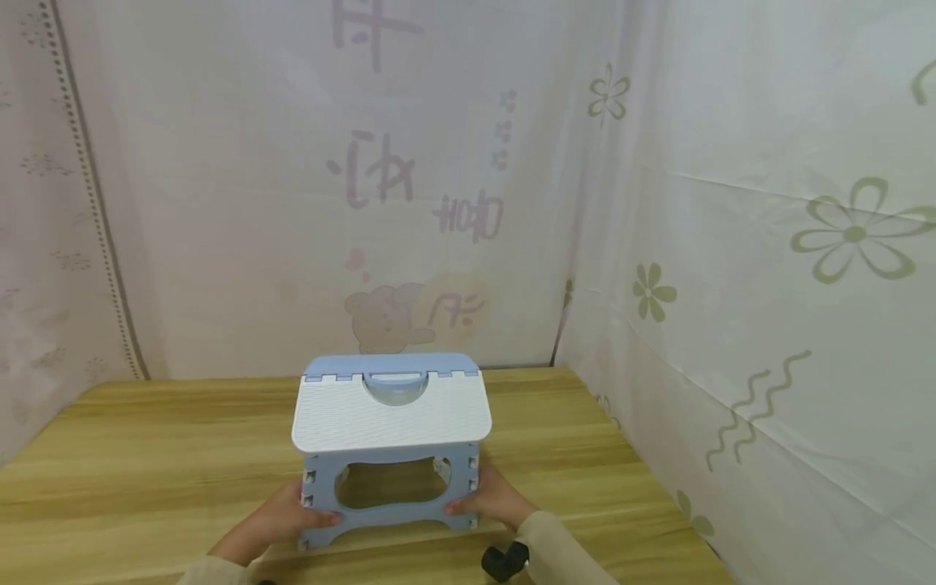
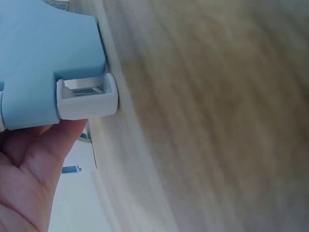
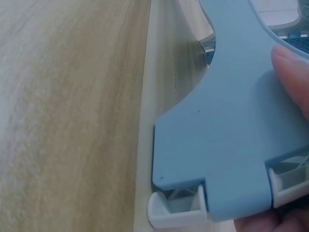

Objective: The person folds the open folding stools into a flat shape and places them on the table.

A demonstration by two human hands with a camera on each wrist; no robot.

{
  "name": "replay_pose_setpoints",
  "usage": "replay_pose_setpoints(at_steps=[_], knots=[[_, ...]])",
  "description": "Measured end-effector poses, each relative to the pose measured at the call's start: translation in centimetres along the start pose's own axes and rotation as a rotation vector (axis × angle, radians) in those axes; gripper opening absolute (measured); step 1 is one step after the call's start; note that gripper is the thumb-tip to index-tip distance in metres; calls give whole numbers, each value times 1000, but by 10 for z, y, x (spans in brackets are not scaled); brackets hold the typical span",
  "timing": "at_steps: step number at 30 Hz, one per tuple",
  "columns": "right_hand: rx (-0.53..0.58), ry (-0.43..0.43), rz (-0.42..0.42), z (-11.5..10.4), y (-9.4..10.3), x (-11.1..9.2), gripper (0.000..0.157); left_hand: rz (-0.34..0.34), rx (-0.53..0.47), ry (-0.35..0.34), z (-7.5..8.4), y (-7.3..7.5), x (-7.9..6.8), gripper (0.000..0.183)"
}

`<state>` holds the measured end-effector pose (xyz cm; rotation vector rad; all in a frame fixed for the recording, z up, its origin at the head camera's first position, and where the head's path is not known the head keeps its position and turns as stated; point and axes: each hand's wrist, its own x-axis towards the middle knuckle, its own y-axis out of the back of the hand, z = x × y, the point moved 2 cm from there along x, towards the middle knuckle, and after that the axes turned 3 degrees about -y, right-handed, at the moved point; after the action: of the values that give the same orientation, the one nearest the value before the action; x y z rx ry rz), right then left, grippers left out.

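A blue and white folding stool (image 1: 391, 418) stands unfolded on the wooden table, its ribbed white seat on top and a carrying handle with a clear cover toward the far side. My left hand (image 1: 283, 516) grips the left side of its blue leg panel, thumb across the front. On the opposite side, my right hand (image 1: 497, 500) holds the same panel, its thumb (image 3: 292, 77) pressed on the front near the oval cut-out. In the left wrist view, fingers (image 2: 53, 140) reach behind the leg's hinged edge. White hinge pieces (image 3: 178, 208) line the panel's sides.
The wood-grain table (image 1: 183, 439) extends around the stool on both sides. Patterned curtains (image 1: 219, 203) hang behind it and along the right edge. A black object (image 1: 504, 561) sits at the right wrist, beside the beige sleeve (image 1: 559, 548).
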<state>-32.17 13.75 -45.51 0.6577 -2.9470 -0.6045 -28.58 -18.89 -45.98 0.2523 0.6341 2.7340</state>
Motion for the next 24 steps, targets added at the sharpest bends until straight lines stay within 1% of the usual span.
replay_pose_setpoints(at_steps=[10,17,24], knots=[[-8,6,6,-3,-2,-2,75,-27,-20,-21,1,1,-1,64],[-11,14,8,-2,-2,0,74,-30,-26,-32,1,0,0,64],[-13,-2,2,-2,-1,-1,72,-29,-21,-6,3,0,-1,61]])
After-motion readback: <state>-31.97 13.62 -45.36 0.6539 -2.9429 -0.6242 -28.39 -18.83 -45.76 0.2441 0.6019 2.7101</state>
